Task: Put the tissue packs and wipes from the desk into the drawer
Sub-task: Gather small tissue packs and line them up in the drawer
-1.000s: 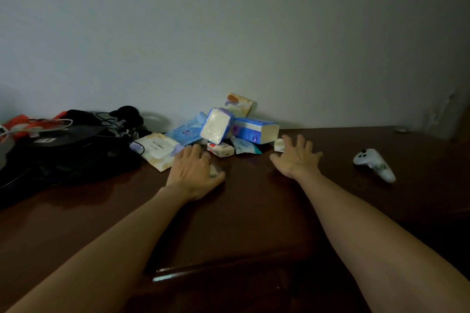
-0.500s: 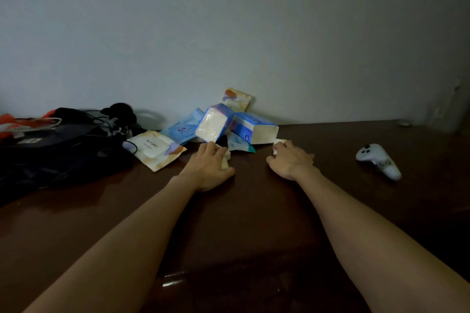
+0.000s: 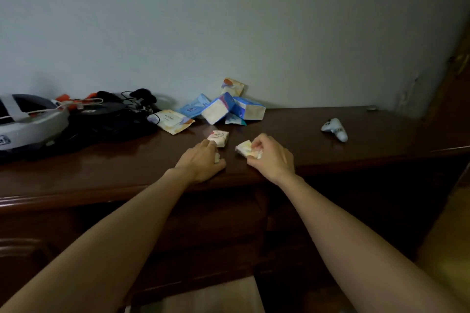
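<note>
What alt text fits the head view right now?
A person's left hand holds a small tissue pack and the right hand pinches another small pack near the front of a dark wooden desk. Behind them, more tissue packs and wipes are heaped against the wall, with a white game controller to the right.

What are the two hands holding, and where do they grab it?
The right hand pinches a small tissue pack by its near end. The left hand has its fingers on another small pack, at its near edge.
</note>
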